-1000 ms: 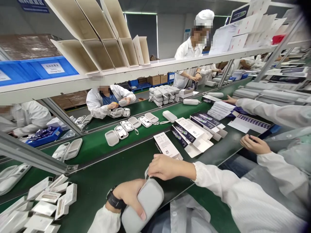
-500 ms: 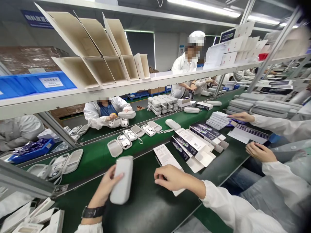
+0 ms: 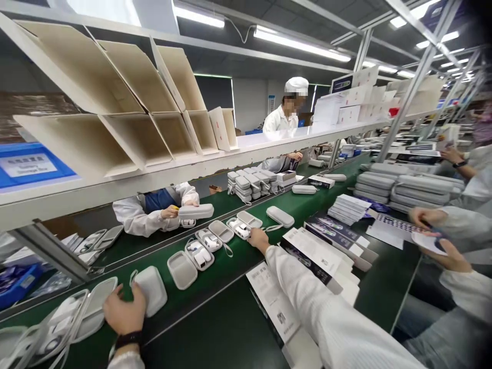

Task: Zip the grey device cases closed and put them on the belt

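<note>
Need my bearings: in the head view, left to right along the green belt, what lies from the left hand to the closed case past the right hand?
Left hand, closed grey case, row of three open cases, right hand, second closed case.

Smooth matt case (image 3: 152, 291) (cloth-like), shiny plastic shelf bin (image 3: 28, 166)

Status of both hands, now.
Left hand: open, beside a closed case.
Right hand: at an open case; grip cannot be told.
</note>
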`<control>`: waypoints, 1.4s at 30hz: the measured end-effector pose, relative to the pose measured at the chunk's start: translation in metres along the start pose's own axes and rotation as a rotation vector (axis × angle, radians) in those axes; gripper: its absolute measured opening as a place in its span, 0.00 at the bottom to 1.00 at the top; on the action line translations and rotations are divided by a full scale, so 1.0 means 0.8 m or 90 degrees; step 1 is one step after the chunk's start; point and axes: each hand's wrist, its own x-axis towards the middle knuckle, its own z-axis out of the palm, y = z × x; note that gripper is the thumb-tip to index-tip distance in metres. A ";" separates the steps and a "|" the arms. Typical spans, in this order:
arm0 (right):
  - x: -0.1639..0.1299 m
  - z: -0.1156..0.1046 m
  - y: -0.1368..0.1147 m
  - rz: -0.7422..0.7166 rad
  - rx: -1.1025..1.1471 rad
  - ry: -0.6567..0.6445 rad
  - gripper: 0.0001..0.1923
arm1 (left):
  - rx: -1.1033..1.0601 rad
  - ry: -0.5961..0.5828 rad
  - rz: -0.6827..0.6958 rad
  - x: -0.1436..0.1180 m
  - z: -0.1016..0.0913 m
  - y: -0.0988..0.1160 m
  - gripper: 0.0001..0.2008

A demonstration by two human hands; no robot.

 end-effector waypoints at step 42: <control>-0.380 -0.013 -0.029 -0.414 0.441 0.103 0.22 | -0.965 -0.502 -0.422 -0.271 -0.075 0.143 0.33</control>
